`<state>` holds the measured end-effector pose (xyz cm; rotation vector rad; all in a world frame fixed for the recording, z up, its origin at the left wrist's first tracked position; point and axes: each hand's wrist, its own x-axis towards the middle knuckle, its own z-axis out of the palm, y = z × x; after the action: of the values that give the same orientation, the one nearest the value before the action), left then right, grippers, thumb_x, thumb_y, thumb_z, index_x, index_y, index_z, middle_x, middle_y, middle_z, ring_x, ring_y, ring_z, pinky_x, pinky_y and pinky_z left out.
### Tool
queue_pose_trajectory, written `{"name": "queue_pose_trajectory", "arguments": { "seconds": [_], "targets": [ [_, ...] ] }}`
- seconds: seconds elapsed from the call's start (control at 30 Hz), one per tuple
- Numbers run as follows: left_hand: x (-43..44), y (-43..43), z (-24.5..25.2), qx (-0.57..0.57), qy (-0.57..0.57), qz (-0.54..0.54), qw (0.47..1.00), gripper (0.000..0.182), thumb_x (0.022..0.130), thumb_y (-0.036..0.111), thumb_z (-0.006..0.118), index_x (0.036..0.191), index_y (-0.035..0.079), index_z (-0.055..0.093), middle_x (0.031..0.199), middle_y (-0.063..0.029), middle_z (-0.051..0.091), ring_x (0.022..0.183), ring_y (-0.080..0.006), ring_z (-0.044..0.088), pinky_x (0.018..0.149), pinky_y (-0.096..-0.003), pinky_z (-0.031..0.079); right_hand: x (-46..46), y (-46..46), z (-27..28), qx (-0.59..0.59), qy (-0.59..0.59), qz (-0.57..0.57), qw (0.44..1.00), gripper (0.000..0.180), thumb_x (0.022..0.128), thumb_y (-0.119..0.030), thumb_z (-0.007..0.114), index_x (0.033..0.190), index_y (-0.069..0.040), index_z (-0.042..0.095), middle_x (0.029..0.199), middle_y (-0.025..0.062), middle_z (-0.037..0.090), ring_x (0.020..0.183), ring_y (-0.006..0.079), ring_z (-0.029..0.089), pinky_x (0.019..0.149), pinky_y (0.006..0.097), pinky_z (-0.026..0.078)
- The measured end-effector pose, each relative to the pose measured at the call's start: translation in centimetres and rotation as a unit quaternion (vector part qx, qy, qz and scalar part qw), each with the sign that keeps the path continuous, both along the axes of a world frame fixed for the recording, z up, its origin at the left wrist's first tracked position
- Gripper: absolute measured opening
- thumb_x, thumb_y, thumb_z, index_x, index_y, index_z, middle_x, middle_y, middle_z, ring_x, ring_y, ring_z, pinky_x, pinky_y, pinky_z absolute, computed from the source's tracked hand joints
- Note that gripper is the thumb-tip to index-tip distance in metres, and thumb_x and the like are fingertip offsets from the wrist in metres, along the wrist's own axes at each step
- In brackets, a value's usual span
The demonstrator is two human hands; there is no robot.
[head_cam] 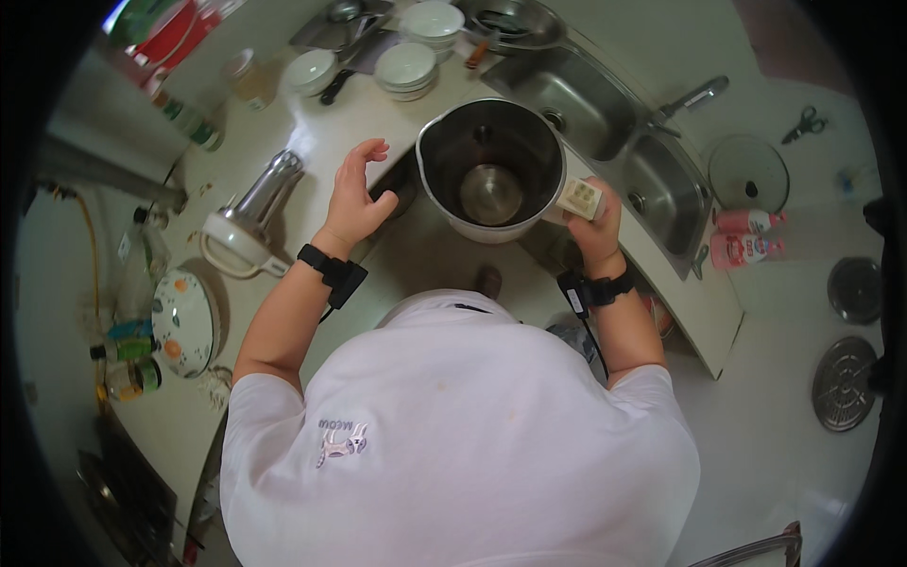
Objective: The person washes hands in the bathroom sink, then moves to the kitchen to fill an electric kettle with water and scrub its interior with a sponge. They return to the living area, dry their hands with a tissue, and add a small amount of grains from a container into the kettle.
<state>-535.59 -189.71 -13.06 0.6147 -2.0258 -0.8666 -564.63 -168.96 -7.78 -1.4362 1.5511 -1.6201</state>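
Note:
My right hand [598,223] grips the cream handle [584,199] of a soymilk maker's jug [492,230]. The jug is held up in front of my chest, its mouth facing me. Its steel inside is visible, with a pale round patch at the bottom; whether any liquid is there I cannot tell. To the left of the jug, my left hand [359,198] is empty, fingers apart and curled, not touching it. The soymilk maker's head [244,230], white with a steel tube, lies on its side on the counter, left of my left hand.
Stacked white bowls [405,69] and a black-handled knife [336,87] are at the back. A double steel sink [592,106] with a faucet [687,103] lies right. A patterned basin [186,322], bottles [131,347] and a glass jar [248,78] line the left side.

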Motion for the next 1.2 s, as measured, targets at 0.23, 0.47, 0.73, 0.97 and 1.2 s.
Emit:
{"name": "queue_pose_trajectory", "arguments": {
  "seconds": [0.23,0.47,0.73,0.97,1.2],
  "targets": [
    [-12.6,1.1,0.6,0.03,0.051,-0.016,0.998,0.055,0.069,0.0,0.06,0.122,0.001,0.046,0.107,-0.0112,0.053,0.098,-0.0228,0.054,0.092,-0.0347,0.043,-8.7,0.7,-1.2,-0.07,-0.182,-0.09,0.977,0.038,0.073,0.0,0.061,0.111,0.001,0.06,0.095,0.0025,0.064,0.082,0.0114,0.059,0.074,0.0249,0.047],
    [-26.5,3.9,4.2,-0.012,0.036,-0.109,0.993,0.024,0.071,0.002,0.059,0.096,0.004,0.058,0.085,-0.0071,0.055,0.077,-0.0203,0.055,0.07,-0.0296,0.045,-17.6,-2.9,-1.2,-0.073,-0.214,-0.089,0.97,0.034,0.079,-0.006,0.068,0.111,-0.001,0.06,0.102,0.0026,0.064,0.092,0.01,0.06,0.081,0.0269,0.049],
    [-36.5,6.8,6.2,0.207,-0.005,-0.191,0.959,0.035,0.084,0.013,0.061,0.117,0.002,0.06,0.105,-0.0113,0.064,0.1,-0.0211,0.06,0.082,-0.0325,0.049,-21.0,-6.1,-1.1,-0.034,-0.184,-0.153,0.97,0.026,0.081,-0.012,0.07,0.1,-0.001,0.055,0.09,0.0045,0.064,0.081,0.0102,0.059,0.071,0.0267,0.049],
    [-39.5,4.2,6.6,0.25,-0.054,-0.257,0.932,0.027,0.093,0.014,0.06,0.114,-0.002,0.06,0.09,0.0006,0.062,0.083,-0.0064,0.055,0.076,-0.0217,0.046,-19.3,-8.0,-1.5,-0.066,-0.119,-0.196,0.971,0.029,0.083,-0.016,0.071,0.101,-0.002,0.052,0.092,0.0073,0.064,0.08,0.0129,0.061,0.069,0.029,0.051],
    [-40.3,2.8,6.6,0.123,-0.101,-0.138,0.977,0.023,0.083,0.015,0.07,0.099,-0.001,0.063,0.085,-0.0006,0.064,0.076,-0.0056,0.056,0.067,-0.0217,0.045,-17.8,-7.6,-1.5,-0.122,0.016,-0.153,0.981,0.032,0.079,-0.005,0.066,0.109,-0.004,0.052,0.1,0.0093,0.062,0.091,0.0212,0.063,0.08,0.0356,0.051]
  ]
}}
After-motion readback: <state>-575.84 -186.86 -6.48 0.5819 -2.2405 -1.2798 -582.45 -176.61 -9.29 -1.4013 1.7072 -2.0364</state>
